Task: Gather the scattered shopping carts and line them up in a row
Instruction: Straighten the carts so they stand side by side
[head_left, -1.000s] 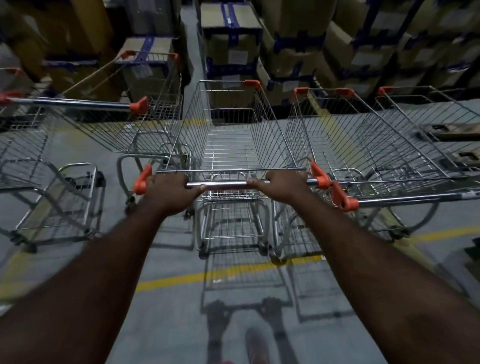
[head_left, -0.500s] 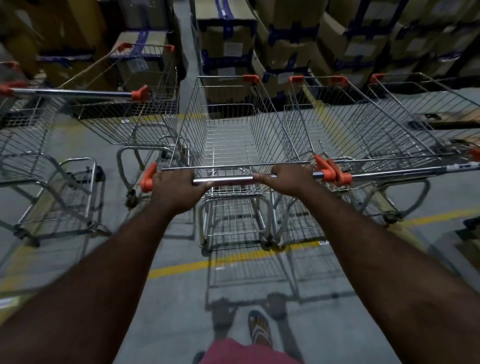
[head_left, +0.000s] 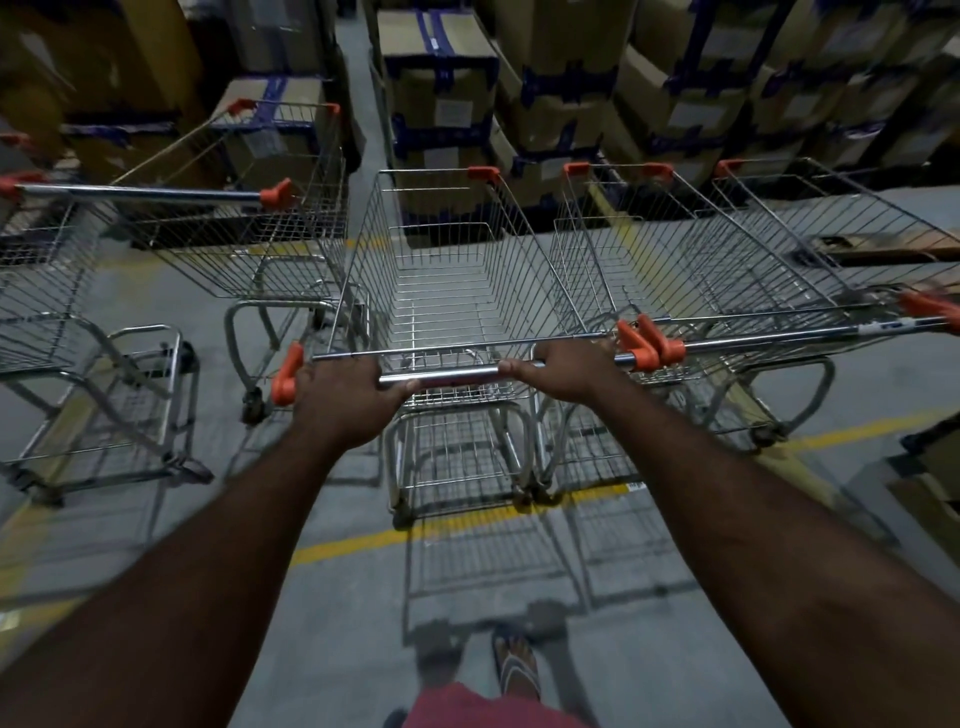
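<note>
Dim warehouse floor (head_left: 353, 649), cartons (head_left: 441, 93) stacked beyond. Left hand (head_left: 348, 395) and right hand (head_left: 566, 371) clamp the chrome handlebar (head_left: 452, 375), set apart, likely to steer the middle shopping cart (head_left: 447, 312) square beside the parked cart (head_left: 649, 260) just right of the right hand. A stray cart (head_left: 270, 244) stands askew beyond the left hand. Front wheels hide under the baskets.

Cart (head_left: 457, 291): bright wire steel; its handle bar (head_left: 447, 375), under my hands, polished and glossy. End caps (head_left: 284, 374): matt orange plastic. Floor (head_left: 332, 613): dull, rough concrete. Boxes (head_left: 441, 114): matt cardboard.
</note>
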